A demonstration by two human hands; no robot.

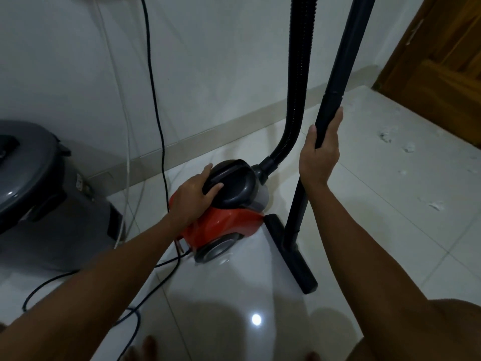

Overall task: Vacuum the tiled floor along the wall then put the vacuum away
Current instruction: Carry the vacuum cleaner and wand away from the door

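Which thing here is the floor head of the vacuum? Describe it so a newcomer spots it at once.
Start at the red and black vacuum body on the tiled floor, where the left hand rests. Just to its right stands the dark wand, gripped by the right hand. The floor head is the long flat black bar at the wand's bottom end, the only low, straight black piece lying on the tiles.

One vacuum, two hands, one grey appliance, two cables.

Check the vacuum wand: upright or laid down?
Upright. The wand stands near vertical, right hand gripping it, floor head flat on the tiles.
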